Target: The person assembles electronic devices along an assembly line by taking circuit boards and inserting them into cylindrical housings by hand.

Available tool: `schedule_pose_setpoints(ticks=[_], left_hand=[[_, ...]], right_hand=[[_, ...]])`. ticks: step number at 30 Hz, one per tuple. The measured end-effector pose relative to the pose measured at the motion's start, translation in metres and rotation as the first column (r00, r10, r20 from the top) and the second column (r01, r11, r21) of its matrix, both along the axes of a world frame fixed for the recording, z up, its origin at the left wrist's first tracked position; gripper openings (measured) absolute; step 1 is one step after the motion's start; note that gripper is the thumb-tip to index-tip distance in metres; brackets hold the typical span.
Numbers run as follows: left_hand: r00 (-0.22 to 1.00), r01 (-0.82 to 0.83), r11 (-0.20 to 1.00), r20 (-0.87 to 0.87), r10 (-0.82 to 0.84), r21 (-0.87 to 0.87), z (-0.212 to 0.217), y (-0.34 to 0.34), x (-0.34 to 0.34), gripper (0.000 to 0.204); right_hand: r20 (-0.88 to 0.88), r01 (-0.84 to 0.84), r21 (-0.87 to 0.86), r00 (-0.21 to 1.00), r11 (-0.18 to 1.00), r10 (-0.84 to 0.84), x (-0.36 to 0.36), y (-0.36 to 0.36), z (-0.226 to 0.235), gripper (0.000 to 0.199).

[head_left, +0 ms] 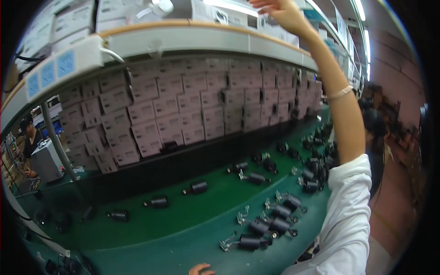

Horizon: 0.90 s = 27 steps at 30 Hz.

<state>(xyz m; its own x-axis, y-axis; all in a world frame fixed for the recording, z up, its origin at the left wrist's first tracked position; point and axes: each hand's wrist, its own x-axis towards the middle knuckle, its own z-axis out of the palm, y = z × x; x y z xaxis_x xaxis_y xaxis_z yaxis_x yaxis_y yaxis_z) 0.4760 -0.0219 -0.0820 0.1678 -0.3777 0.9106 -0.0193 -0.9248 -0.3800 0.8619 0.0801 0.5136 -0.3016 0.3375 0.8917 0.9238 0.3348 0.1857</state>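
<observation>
- Two hands show: the right hand [284, 11] is raised high to the upper shelf [183, 39], fingers spread wide, touching a clear plastic sheet [266, 20] that hangs at the shelf's front edge; whether it pinches the sheet cannot be told.
- Sheet handling, judged: light, thin and limp, likely slick; best taken at a free lower corner between thumb and forefinger, with no hard pull against its fixing.
- A thin bracelet [340, 93] sits on the raised forearm; a white sleeve [350, 215] covers the upper arm.
- The left hand [200, 269] lies at the lower picture edge, near the green desk [183, 220]; only curled fingertips show, so its state cannot be told.
- Nearest to it are black cylinders with metal clips [250, 242], lying scattered across the desk.
- Behind the desk, stacked pale boxes [183, 107] fill the space beneath the shelf.
- Hidden or unclear: the sheet's top edge is cut off by the frame; the far desk end is a blurred cluster; a person [28, 137] works at far left, hands indistinct.
</observation>
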Motion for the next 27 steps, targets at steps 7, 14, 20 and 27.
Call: schedule_pose_setpoints(ticks=[7, 14, 20, 27], left_hand=[[0.952, -0.297, 0.366, -0.301, 0.048, -0.882, 0.03, -0.047, -0.006, 0.022], [0.951, -0.302, 0.296, -0.306, 0.034, -0.906, 0.033, -0.055, -0.007, 0.019], [0.979, -0.197, 0.116, -0.202, -0.033, -0.973, 0.021, -0.052, -0.003, 0.017], [0.956, -0.288, 0.085, -0.292, -0.041, -0.954, 0.035, -0.061, 0.001, 0.022]], right_hand=[[-0.24, 0.019, -0.386, 0.963, 0.922, -0.12, -0.001, -0.117, -0.194, 0.021], [-0.22, 0.0, -0.841, 0.914, 0.541, -0.342, 0.038, -0.086, -0.417, 0.026], [0.026, 0.316, -0.834, 0.842, 0.452, -0.539, 0.096, -0.002, -0.542, 0.063], [0.087, 0.422, -0.833, 0.74, 0.358, -0.667, 0.127, 0.023, -0.562, 0.067]])
